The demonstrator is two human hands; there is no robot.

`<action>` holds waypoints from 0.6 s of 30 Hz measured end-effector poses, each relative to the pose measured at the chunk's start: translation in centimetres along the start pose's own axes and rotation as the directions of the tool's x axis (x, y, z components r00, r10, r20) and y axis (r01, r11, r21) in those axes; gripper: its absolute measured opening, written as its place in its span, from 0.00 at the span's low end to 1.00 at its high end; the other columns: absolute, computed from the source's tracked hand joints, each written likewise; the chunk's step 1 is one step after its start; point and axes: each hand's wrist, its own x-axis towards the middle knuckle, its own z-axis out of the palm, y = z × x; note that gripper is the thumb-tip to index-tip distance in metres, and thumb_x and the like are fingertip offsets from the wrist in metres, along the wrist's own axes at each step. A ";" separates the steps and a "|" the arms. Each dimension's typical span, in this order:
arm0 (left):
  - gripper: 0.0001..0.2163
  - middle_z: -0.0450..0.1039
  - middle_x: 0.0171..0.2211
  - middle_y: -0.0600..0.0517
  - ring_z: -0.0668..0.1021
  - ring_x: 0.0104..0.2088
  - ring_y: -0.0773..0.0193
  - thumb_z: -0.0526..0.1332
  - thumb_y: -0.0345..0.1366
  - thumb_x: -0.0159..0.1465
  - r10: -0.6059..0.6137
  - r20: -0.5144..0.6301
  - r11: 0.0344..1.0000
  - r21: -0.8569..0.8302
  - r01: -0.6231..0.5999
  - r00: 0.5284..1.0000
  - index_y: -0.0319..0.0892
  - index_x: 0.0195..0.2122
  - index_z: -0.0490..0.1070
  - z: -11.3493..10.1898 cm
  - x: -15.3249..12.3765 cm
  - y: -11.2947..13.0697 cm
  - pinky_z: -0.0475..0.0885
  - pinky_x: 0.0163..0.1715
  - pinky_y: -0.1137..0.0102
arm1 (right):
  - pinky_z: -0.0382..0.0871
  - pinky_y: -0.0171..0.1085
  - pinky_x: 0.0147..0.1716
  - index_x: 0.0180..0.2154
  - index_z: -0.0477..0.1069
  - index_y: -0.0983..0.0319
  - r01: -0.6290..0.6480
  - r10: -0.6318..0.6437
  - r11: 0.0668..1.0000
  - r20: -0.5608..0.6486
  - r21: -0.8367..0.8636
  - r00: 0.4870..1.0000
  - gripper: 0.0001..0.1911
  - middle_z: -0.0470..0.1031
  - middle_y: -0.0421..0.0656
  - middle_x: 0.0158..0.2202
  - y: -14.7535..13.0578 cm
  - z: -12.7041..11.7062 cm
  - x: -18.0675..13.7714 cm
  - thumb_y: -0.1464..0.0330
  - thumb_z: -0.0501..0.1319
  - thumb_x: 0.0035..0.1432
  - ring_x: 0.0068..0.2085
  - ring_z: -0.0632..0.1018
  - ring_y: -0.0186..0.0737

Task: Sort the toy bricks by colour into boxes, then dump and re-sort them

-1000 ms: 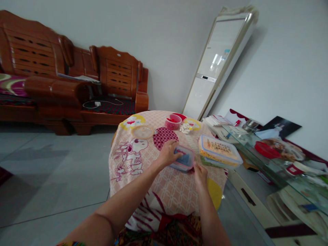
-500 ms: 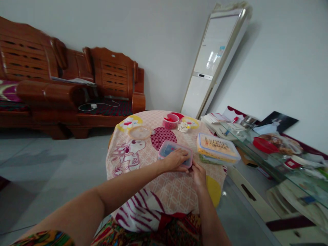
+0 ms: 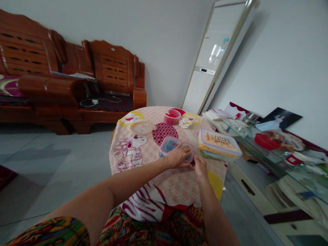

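On the round table in front of me lies a small rectangular food container (image 3: 170, 145) with a clear lid and a pink rim; something blue shows inside. My left hand (image 3: 179, 155) rests flat across the right half of its lid, fingers stretched out. At the near right corner, my right hand (image 3: 200, 166) has its fingers curled against the container's edge; its fingertips are partly hidden. To the right is a larger lidded box (image 3: 219, 142) with yellow contents and dark writing on top, above a greenish layer.
Farther back stand a pink round tub (image 3: 172, 118) holding red pieces and a pile of small white pieces (image 3: 185, 123). A clear round lid (image 3: 141, 128) lies at the left on the patterned tablecloth (image 3: 153, 171). A cluttered glass shelf (image 3: 271, 160) borders the right side.
The view has shifted slightly. My left hand stays flat on the lid, and my right hand keeps to the same corner with its fingers a little more curled.
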 end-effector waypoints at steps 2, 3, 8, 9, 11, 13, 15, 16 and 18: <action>0.23 0.71 0.51 0.39 0.70 0.56 0.49 0.64 0.49 0.59 -0.022 -0.003 1.000 -0.013 0.022 1.000 0.37 0.50 0.70 -0.1 0.0 0.2 0.50 0.65 0.50 | 0.67 0.36 0.28 0.30 0.80 0.64 0.054 -0.052 0.996 0.033 -0.069 0.998 0.21 0.78 0.41 0.24 -0.5 -0.1 -0.2 0.53 0.61 0.51 0.30 0.75 0.42; 0.23 0.71 0.51 0.39 0.70 0.57 0.48 0.64 0.49 0.59 -0.032 -0.007 0.999 -0.022 0.032 0.999 0.38 0.50 0.70 -0.1 0.0 0.3 0.50 0.65 0.49 | 0.67 0.36 0.29 0.31 0.80 0.63 0.086 -0.080 0.990 0.061 -0.109 0.995 0.21 0.78 0.41 0.25 -0.8 -0.2 -0.4 0.52 0.61 0.52 0.30 0.75 0.42; 0.25 0.70 0.56 0.39 0.68 0.60 0.48 0.63 0.49 0.60 -0.074 -0.063 0.993 -0.094 0.068 0.995 0.40 0.54 0.69 -0.6 -0.5 0.5 0.48 0.65 0.48 | 0.71 0.40 0.36 0.41 0.81 0.63 0.143 -0.127 0.976 0.100 -0.165 0.987 0.25 0.81 0.44 0.32 -1.2 -0.3 -1.2 0.50 0.61 0.53 0.36 0.78 0.48; 0.25 0.69 0.57 0.40 0.68 0.61 0.48 0.62 0.49 0.61 -0.116 -0.107 0.988 -0.119 0.103 0.987 0.41 0.56 0.68 -0.9 -0.8 0.2 0.48 0.65 0.49 | 0.71 0.41 0.38 0.43 0.80 0.63 0.143 -0.131 0.978 0.089 -0.149 0.987 0.26 0.82 0.45 0.35 -1.1 -0.3 -1.3 0.50 0.61 0.53 0.38 0.79 0.49; 0.25 0.68 0.59 0.40 0.67 0.62 0.50 0.59 0.47 0.64 -0.270 -0.241 0.955 -0.188 0.228 0.932 0.41 0.59 0.66 -1.4 -1.7 -1.0 0.50 0.65 0.51 | 0.71 0.43 0.43 0.45 0.80 0.62 0.137 -0.129 0.984 0.069 -0.113 0.989 0.26 0.82 0.46 0.39 -0.6 -0.2 -1.3 0.50 0.62 0.53 0.42 0.79 0.50; 0.22 0.69 0.58 0.40 0.67 0.61 0.51 0.57 0.44 0.65 -0.481 -0.368 0.871 -0.304 0.386 0.795 0.39 0.57 0.68 -1.8 -2.8 -2.9 0.56 0.63 0.54 | 0.71 0.44 0.45 0.47 0.79 0.61 0.112 -0.109 0.991 0.046 -0.078 0.993 0.27 0.82 0.46 0.42 -0.1 -0.1 -1.2 0.50 0.62 0.53 0.44 0.79 0.51; 0.20 0.72 0.54 0.41 0.71 0.57 0.51 0.56 0.44 0.64 -0.659 -0.377 0.744 -0.457 0.488 0.651 0.39 0.52 0.72 -2.0 -4.2 -4.6 0.62 0.59 0.56 | 0.71 0.44 0.44 0.48 0.78 0.61 0.084 -0.082 0.995 0.031 -0.058 0.996 0.28 0.81 0.46 0.43 0.2 0.0 -1.2 0.49 0.62 0.53 0.45 0.79 0.52; 0.19 0.74 0.50 0.42 0.73 0.55 0.51 0.56 0.45 0.63 -0.725 -0.339 0.673 -0.533 0.512 0.600 0.39 0.49 0.73 -1.9 -4.8 -5.3 0.65 0.56 0.57 | 0.72 0.44 0.44 0.49 0.78 0.61 0.072 -0.070 0.996 0.037 -0.056 0.997 0.28 0.81 0.46 0.43 0.2 0.0 -1.2 0.49 0.62 0.53 0.45 0.79 0.51; 0.17 0.78 0.40 0.45 0.77 0.46 0.51 0.55 0.48 0.63 -0.811 -0.220 0.525 -0.682 0.509 0.541 0.40 0.40 0.77 -1.4 -6.0 -5.9 0.71 0.48 0.60 | 0.72 0.43 0.43 0.50 0.77 0.60 0.068 -0.063 0.996 0.072 -0.065 0.995 0.28 0.82 0.45 0.42 0.1 0.2 -1.3 0.49 0.62 0.54 0.45 0.79 0.50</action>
